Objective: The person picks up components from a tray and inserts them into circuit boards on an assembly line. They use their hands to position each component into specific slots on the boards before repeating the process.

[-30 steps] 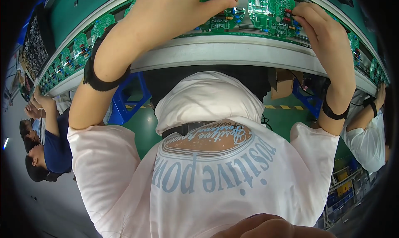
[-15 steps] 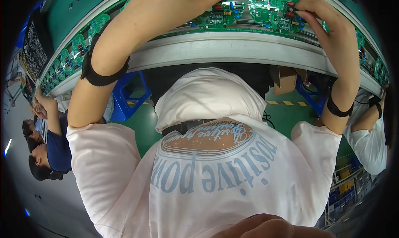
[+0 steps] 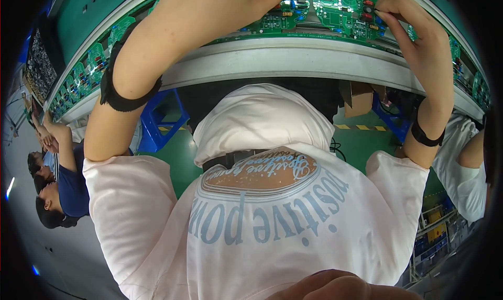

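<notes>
My right hand point(image 3: 414, 30) reaches over a green circuit board point(image 3: 331, 9) at the top right. Its thumb and index finger close in a pinch at the board's right edge, by red and black components point(image 3: 368, 9); what lies between the fingertips is small, seemingly an electronic component. My left hand point(image 3: 230, 4) is over a second green circuit board point(image 3: 270, 25), just left of the first. Its thumb stretches right near the top edge. The other fingers are mostly cut off, so its hold is hidden. Blue parts and a striped resistor point(image 3: 287, 14) show beside it.
A pale metal rail point(image 3: 293, 56) borders the line of boards in front of me. More boards point(image 3: 97, 54) run along at left. Below are a blue plastic stool point(image 3: 162, 122) and a cardboard box point(image 3: 359, 101). Co-workers sit at left point(image 3: 70, 182) and right point(image 3: 461, 169).
My right fingertips have shifted very slightly at the board's right edge. My left forearm has moved a little lower. The co-worker's arm at right has moved.
</notes>
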Tool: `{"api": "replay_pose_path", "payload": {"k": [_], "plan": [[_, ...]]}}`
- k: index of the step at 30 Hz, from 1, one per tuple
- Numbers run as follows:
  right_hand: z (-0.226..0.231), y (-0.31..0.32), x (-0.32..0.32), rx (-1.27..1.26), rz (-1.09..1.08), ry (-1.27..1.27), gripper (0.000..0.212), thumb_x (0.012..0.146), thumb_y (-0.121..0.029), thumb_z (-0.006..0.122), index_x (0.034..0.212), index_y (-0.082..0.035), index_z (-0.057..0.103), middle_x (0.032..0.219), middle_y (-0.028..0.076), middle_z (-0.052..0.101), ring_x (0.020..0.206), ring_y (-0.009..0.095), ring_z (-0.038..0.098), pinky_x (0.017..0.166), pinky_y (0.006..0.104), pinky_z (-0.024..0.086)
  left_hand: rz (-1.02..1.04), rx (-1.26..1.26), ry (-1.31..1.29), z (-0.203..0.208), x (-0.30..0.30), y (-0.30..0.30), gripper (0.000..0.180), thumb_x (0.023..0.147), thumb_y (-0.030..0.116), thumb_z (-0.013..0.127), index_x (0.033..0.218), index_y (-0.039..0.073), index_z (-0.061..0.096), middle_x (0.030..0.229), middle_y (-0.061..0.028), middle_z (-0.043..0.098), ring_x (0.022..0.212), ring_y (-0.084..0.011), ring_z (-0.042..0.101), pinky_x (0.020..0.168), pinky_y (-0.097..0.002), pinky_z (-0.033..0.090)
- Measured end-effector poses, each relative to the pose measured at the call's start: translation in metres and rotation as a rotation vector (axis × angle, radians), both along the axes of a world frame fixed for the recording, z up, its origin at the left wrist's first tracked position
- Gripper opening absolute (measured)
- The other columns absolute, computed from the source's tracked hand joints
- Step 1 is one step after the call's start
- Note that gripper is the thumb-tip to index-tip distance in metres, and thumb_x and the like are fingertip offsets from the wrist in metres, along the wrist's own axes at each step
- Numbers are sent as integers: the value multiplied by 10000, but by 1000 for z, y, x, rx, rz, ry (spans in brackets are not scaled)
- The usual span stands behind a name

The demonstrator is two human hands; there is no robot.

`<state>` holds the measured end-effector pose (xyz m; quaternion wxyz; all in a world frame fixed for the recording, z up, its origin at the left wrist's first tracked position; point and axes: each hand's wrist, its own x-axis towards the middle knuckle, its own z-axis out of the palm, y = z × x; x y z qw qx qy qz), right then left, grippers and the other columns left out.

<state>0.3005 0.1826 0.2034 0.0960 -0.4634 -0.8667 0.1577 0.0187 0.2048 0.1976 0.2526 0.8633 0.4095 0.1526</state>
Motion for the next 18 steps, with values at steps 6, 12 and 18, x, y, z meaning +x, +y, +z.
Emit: {"api": "replay_pose_path", "payload": {"k": [6, 12, 18], "plan": [[4, 10, 3, -9, 78, 22, 129, 844, 43, 691, 943, 3, 620, 901, 160, 669, 814, 363, 664, 690, 403, 525, -93, 135, 55, 4, 4, -1, 63, 817, 61, 734, 851, 23, 697, 852, -139, 705, 853, -361, 666, 745, -444, 539], [8, 11, 6, -42, 81, 28, 122, 844, 40, 684, 937, 4, 613, 887, 160, 663, 804, 369, 659, 688, 410, 524, -94, 172, 91, 8, 10, -4, 69, 812, 75, 727, 845, 39, 678, 841, -122, 701, 853, -354, 671, 738, -439, 545], [10, 9, 5, -13, 110, -17, 119, 841, 40, 675, 935, 4, 612, 879, 160, 660, 805, 370, 660, 687, 413, 524, -107, 226, 191, 10, 15, -7, 88, 812, 95, 723, 808, 42, 653, 805, -113, 686, 825, -347, 677, 711, -437, 546]]}}
